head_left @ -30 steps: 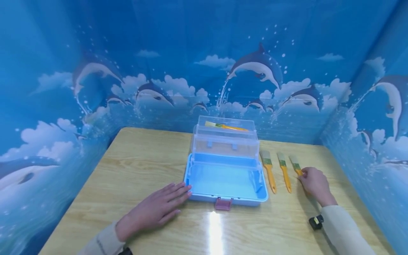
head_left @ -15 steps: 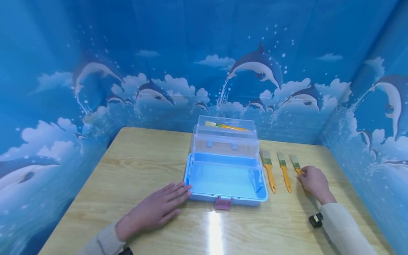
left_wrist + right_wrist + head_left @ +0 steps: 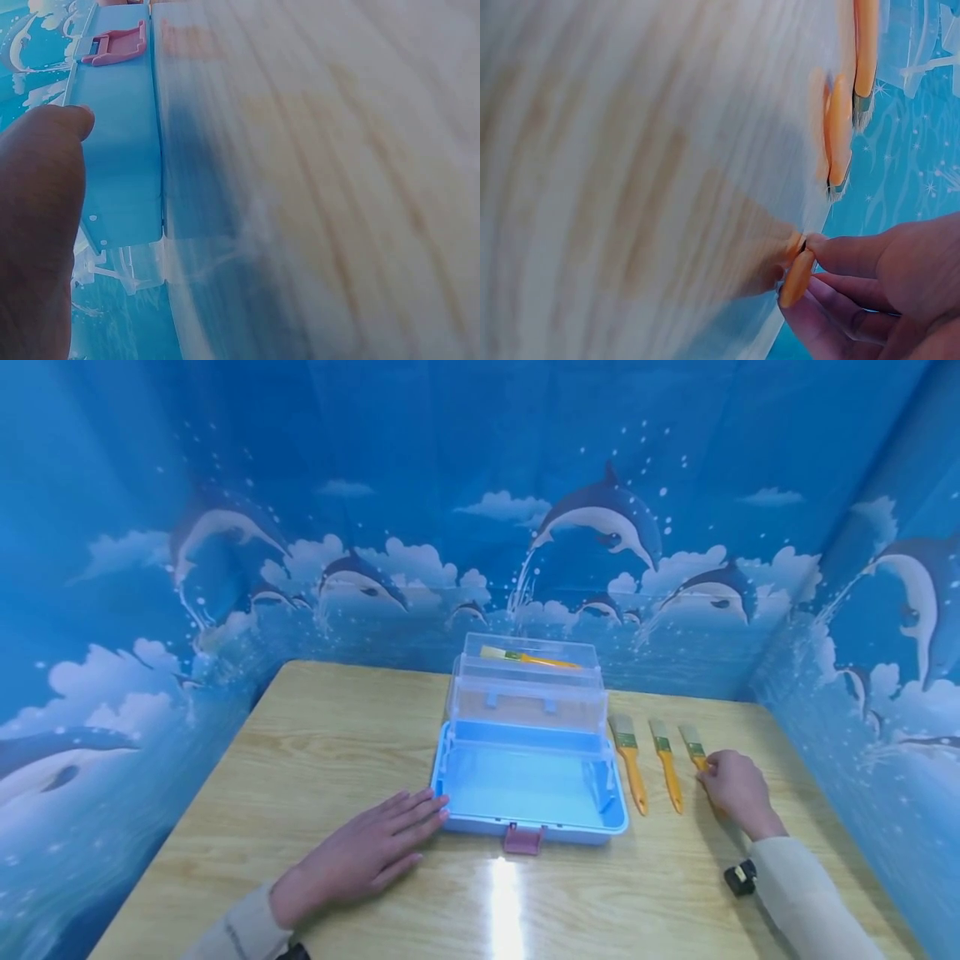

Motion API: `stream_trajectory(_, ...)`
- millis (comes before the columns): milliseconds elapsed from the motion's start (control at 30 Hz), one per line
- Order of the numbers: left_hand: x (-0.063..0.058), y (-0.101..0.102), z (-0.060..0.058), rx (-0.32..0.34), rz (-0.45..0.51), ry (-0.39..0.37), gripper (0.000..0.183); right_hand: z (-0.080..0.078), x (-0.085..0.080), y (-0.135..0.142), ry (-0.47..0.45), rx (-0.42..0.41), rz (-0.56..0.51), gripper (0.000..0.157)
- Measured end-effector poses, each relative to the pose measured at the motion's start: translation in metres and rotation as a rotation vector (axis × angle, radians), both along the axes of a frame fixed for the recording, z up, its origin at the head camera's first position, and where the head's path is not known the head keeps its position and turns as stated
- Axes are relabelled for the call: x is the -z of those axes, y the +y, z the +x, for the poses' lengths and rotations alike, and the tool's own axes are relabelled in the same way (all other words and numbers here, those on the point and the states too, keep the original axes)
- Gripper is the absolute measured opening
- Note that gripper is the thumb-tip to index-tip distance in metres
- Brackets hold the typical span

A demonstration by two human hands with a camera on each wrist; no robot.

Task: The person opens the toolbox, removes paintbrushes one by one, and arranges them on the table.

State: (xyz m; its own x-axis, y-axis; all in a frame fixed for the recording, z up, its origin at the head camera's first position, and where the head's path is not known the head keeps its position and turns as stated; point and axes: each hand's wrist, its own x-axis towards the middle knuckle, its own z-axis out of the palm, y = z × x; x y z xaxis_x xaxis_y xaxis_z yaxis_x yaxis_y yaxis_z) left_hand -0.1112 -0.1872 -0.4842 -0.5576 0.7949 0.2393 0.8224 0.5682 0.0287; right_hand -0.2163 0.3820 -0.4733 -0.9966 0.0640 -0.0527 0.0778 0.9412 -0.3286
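Observation:
At the table's right side my right hand [image 3: 738,789] pinches the orange handle of a small paintbrush [image 3: 694,745], its bristles pointing to the back. The right wrist view shows thumb and fingers on that handle [image 3: 798,279]. Two more paintbrushes lie to its left, a slim one [image 3: 667,768] and a wider one [image 3: 628,764]. My left hand [image 3: 371,847] has its fingers straight, their tips at the front left corner of a blue plastic box [image 3: 525,781]. The box's clear lid stands raised, and another paintbrush [image 3: 528,657] lies in its upper part.
A pink latch [image 3: 522,839] hangs from the box's front. The wooden table [image 3: 337,727] extends left and in front of the box. A blue dolphin-print curtain [image 3: 390,485] encloses the back and sides.
Nearly nothing has moved. The right hand keeps its hold on the small paintbrush after a very slight shift, and the left hand stays at the box corner.

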Motion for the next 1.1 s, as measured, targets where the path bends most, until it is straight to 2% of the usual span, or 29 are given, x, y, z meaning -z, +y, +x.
stream_trajectory(300,-0.0011,-0.0031,0.0005,-0.015,-0.004,0.003,0.065,-0.0039,0.0015,-0.0060,-0.039,0.013,-0.005,0.027)
stream_trajectory(667,0.0016,-0.0008,-0.0001,0.011,0.018,0.020,0.066,-0.0007,0.0072,-0.0028,0.004,-0.020,-0.010,0.020)
stream_trajectory(833,0.0025,-0.0003,-0.0005,0.016,0.018,0.023,0.066,0.0035,0.0065,-0.0004,0.022,-0.034,-0.018,0.030)
stream_trajectory(1100,0.0012,0.0006,-0.0008,0.014,0.021,0.019,0.065,0.0038,0.0042,0.0024,-0.049,-0.008,-0.018,0.037)
